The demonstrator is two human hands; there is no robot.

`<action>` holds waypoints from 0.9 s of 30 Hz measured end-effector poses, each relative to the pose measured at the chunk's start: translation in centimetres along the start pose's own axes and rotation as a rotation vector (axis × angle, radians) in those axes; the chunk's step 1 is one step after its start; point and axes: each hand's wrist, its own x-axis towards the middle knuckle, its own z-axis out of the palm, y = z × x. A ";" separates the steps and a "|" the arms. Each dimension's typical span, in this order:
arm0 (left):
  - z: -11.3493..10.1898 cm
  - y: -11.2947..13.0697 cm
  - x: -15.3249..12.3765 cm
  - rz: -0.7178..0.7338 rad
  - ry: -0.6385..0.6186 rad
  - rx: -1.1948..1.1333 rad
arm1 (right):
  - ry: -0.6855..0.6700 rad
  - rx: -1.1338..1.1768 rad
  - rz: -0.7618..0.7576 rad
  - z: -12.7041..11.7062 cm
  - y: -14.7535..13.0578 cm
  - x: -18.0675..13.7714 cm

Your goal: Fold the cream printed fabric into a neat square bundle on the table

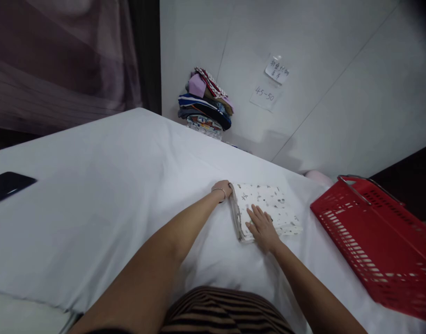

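A folded white cloth (258, 197) with small grey and brown printed figures lies on a surface covered with a white sheet (105, 185). My left hand (222, 187), with a bracelet at the wrist, is closed at the cloth's far left corner; some of its fingertips are hidden by the fabric. Flat on the near part of the cloth rests my right hand (263, 228), fingers spread, pressing on the top layer.
A red plastic basket (383, 241) with metal handles stands at the right. A dark flat device (11, 184) lies at the left edge. Beyond the sheet, folded clothes (206, 104) are stacked against the white wall, near handwritten paper signs (268, 88). A pinkish curtain (60, 60) hangs at upper left.
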 end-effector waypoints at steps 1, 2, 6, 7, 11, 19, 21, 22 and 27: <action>-0.2 -0.1 0.2 0.017 -0.011 0.014 | 0.004 -0.002 -0.001 0.0 0.0 0.0; -0.4 -0.1 0.3 0.031 -0.019 0.028 | 0.005 -0.003 -0.002 0.0 0.0 0.0; -0.9 -0.3 0.9 0.056 -0.010 0.069 | -0.001 -0.004 -0.001 -0.1 -0.1 0.0; -1.0 -0.3 1.0 0.060 0.000 0.076 | -0.004 -0.005 0.000 -0.1 -0.1 0.0; -1.2 -0.4 1.6 0.076 0.019 0.106 | -0.025 -0.014 0.006 -0.2 -0.2 -0.1; -1.5 -1.1 2.6 0.094 -0.015 0.105 | -0.045 -0.021 0.009 -0.1 -0.2 0.0; -1.7 -1.4 2.5 0.118 -0.053 0.083 | -0.051 -0.025 0.009 -0.1 -0.2 0.0; -1.8 -1.5 2.4 0.136 -0.076 0.068 | -0.051 -0.028 0.012 -0.2 -0.3 0.0; -1.9 -1.7 1.2 0.205 -0.145 0.022 | -0.026 -0.027 0.008 -0.1 -0.3 0.0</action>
